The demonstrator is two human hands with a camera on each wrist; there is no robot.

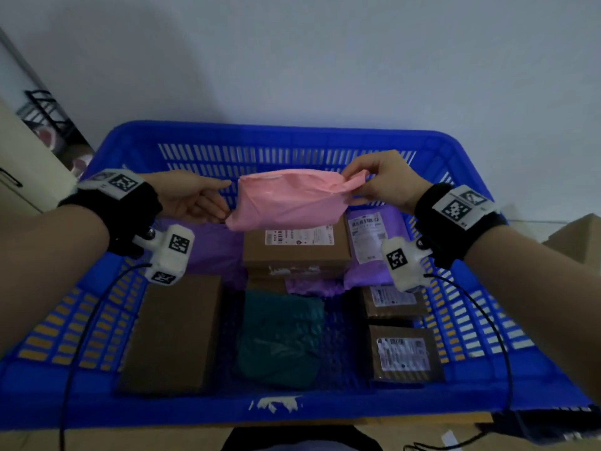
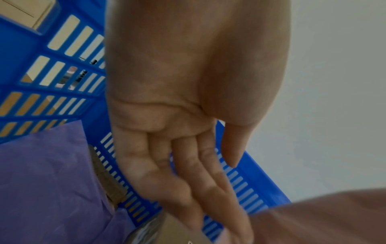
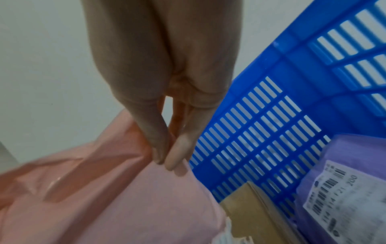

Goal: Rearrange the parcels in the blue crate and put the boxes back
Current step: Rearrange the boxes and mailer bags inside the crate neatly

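Note:
A pink plastic parcel (image 1: 289,198) hangs in the air over the back of the blue crate (image 1: 292,415). My right hand (image 1: 354,187) pinches its right corner between thumb and fingers, seen close in the right wrist view (image 3: 165,156) on the pink parcel (image 3: 104,198). My left hand (image 1: 224,198) is at the parcel's left edge with fingers straight (image 2: 208,189), holding nothing. Below lie a labelled brown box (image 1: 296,252), a plain brown box (image 1: 175,333), a teal parcel (image 1: 279,340) and a labelled purple parcel (image 1: 367,242).
Two small labelled boxes (image 1: 405,353) lie at the crate's right side, and another purple parcel (image 1: 214,249) lies at the back left. A cardboard box (image 1: 579,239) stands outside on the right, a cream cabinet (image 1: 26,164) on the left. A white wall is behind.

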